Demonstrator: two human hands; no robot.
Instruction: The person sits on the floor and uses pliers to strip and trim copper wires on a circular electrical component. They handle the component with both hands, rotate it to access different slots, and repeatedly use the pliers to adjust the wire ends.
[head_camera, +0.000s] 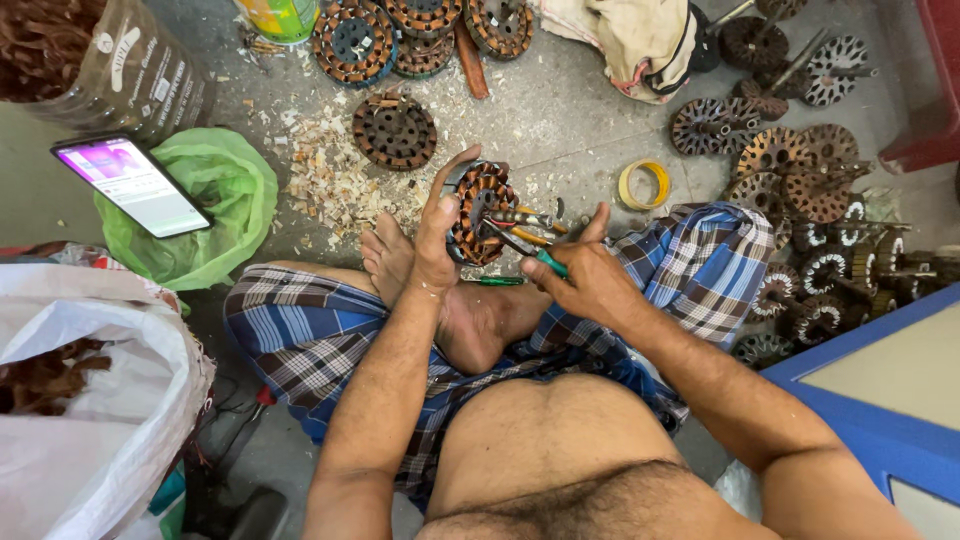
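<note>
A copper-wound stator (480, 212) is gripped by the left hand (437, 245) while green-handled pliers (528, 250), clasped in the right hand (585, 280), are set to its windings, most still in place, with bare cores (800, 180) lying on the floor (570, 110).

At the centre of the frame the left hand (437, 235) grips a round copper-wound motor stator (480, 213) upright above the crossed legs. The right hand (580, 280) holds green-handled pliers (525, 248), tips against the winding. Wood-coloured shavings (330, 175) litter the grey concrete floor (580, 110) at upper centre; a yellow tape roll (643, 184) lies right of the stator.
</note>
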